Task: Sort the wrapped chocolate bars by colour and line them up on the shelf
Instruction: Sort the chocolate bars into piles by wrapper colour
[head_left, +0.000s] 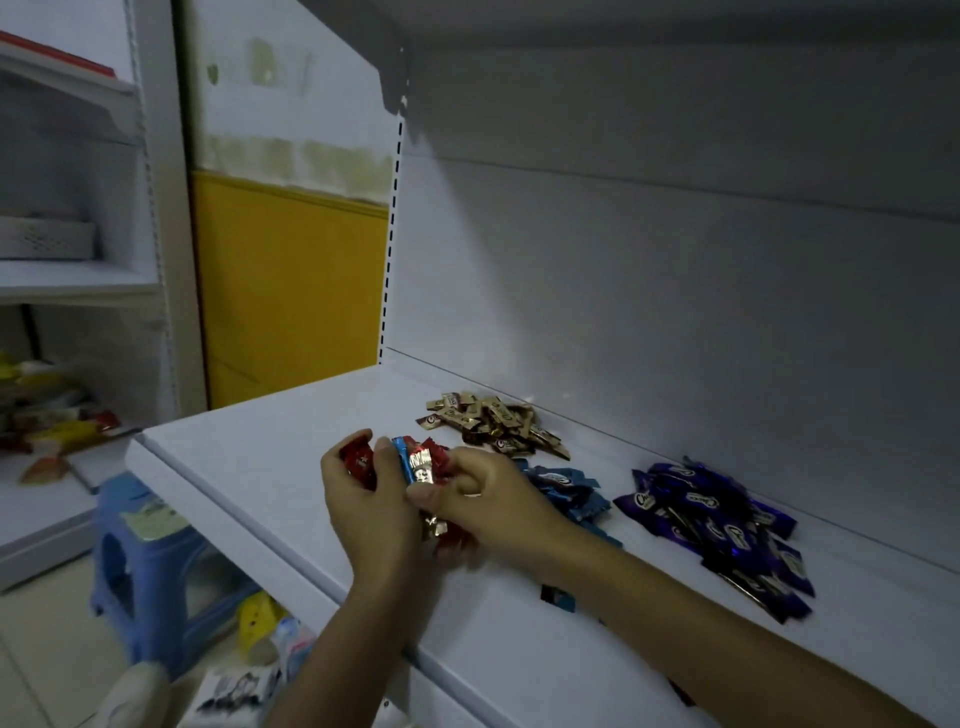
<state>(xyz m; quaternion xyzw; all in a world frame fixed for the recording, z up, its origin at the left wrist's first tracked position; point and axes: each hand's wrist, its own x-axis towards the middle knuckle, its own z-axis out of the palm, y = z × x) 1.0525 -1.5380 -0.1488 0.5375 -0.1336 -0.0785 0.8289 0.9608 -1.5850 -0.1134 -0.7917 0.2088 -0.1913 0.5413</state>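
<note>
— Chocolate bars, where are they at this moment?

— Most lie in three loose heaps on the white shelf (270, 467). The gold bars (493, 423) are farthest back, close to the rear panel. The light blue bars (569, 493) lie nearer the front, partly hidden behind the right wrist. The purple bars (722, 525) form the largest heap, off to the right and apart from the blue ones.

— And the person's hands?

— Both are above the shelf, near its front edge. The left hand (363, 499) is curled around a bunch of red bars (358, 460), gripping them. The right hand (483, 499) is pressed up against that bunch, its thumb and fingers pinched on a silver-ended wrapper (422, 467) that stands between the two hands, with a strip of light blue beside it. More red wrapping shows under the right palm.

— Anything loose on the shelf?

— One small dark bar (557, 597) with a bit of blue lies alone near the front, just beside the right forearm.

— What surrounds the shelf?

— A blue plastic stool (140, 561) stands on the floor below and to the left, with blurred packets around its foot. Farther left, another shelving unit (78, 280) holds yellow and red packets. A yellow wall panel (291, 291) shows between the two units.
</note>
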